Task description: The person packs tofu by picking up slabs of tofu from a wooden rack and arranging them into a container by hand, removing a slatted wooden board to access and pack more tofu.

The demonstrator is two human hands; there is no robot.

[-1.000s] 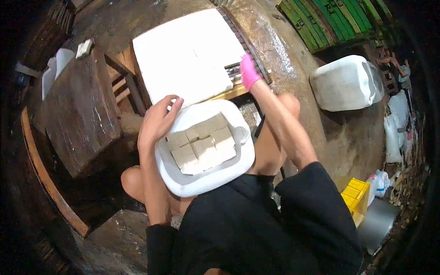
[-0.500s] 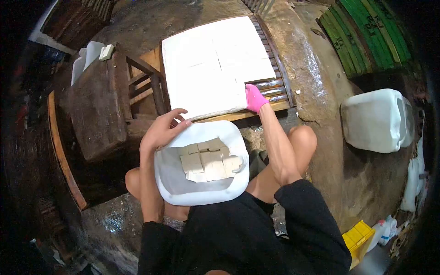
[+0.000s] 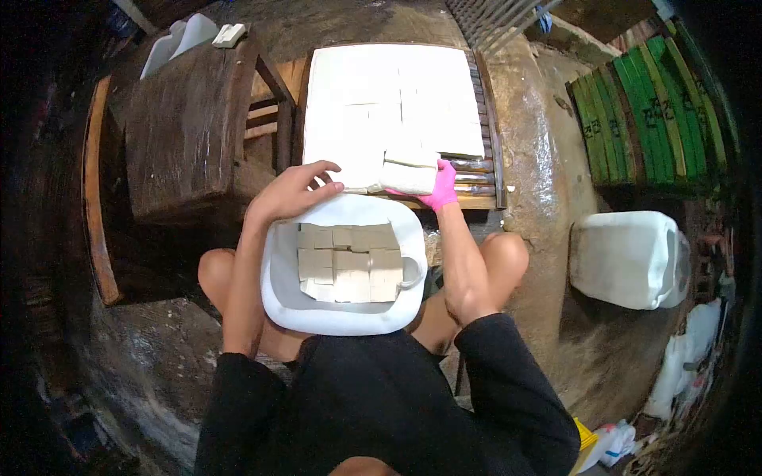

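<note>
A large white slab that looks like tofu [image 3: 357, 87], scored by cut lines, lies on a slatted rack [image 3: 490, 139] in front of me. My right hand [image 3: 446, 187], in a pink glove, holds a cut tofu block [image 3: 409, 174] at the slab's near edge, with fingers under it. Between my legs is a white plastic tub [image 3: 341, 320], cut open at the top. Several pale tofu blocks [image 3: 349, 263] sit side by side inside it. At the tub's far left rim, my bare left hand [image 3: 294, 193] is open, fingers apart, pointing toward the slab.
A dark wooden stool [image 3: 182, 119] stands at the left, with a small white block [image 3: 229, 36] on its far edge. Stacked green crates [image 3: 647, 115] are at the far right. Nearer, a white jerrycan [image 3: 619, 258] rests on the wet floor [image 3: 528, 333].
My right hand has moved left and under the slab's near corner, and a block is now lifted in it. My left hand stays by the tub rim. The view has shifted slightly.
</note>
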